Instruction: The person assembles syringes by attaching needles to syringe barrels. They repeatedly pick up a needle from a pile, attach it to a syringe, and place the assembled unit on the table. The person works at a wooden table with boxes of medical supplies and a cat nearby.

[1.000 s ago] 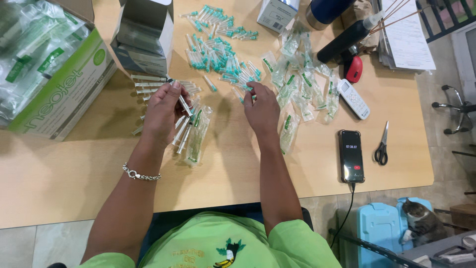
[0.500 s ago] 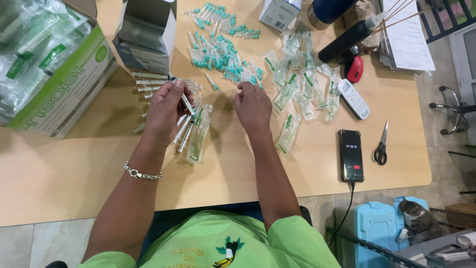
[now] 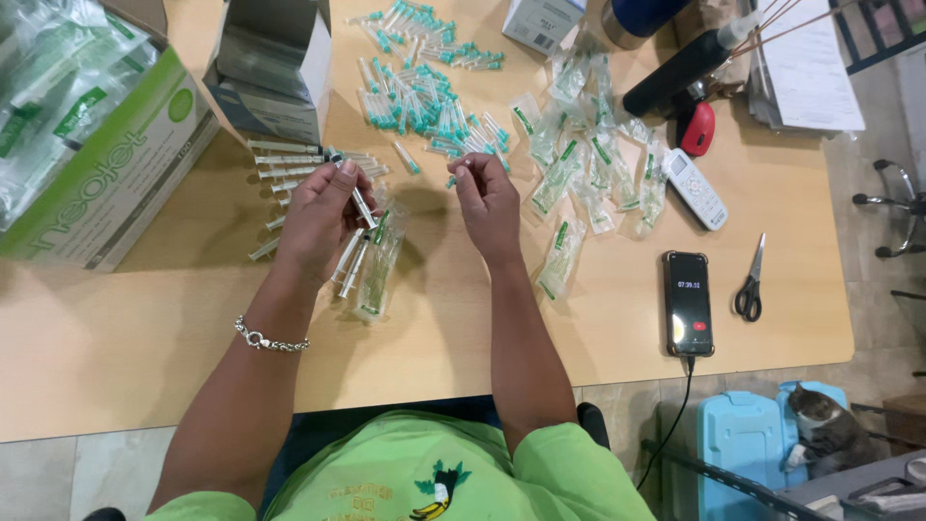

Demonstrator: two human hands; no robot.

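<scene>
My left hand [image 3: 323, 212] grips a clear plastic syringe [image 3: 363, 205] that slants down toward the table, above a small heap of syringes and clear wrappers [image 3: 371, 260]. My right hand [image 3: 487, 198] is raised beside it, fingers pinched on a small green-capped needle [image 3: 451, 179]. A loose pile of green-capped needles [image 3: 424, 96] lies just beyond both hands. Several bare syringes [image 3: 289, 164] lie in a row to the left of my left hand.
A green and white carton of packed syringes [image 3: 92, 145] stands at the far left, an open grey box [image 3: 275, 68] behind it. Empty clear wrappers [image 3: 588, 164] spread to the right. Further right lie a white remote [image 3: 696, 188], a phone [image 3: 689, 304] and scissors [image 3: 748, 285].
My right hand has drawn back from the needle pile toward my left hand, with a green-capped needle pinched in it. The left hand has kept its syringe and barely moved.
</scene>
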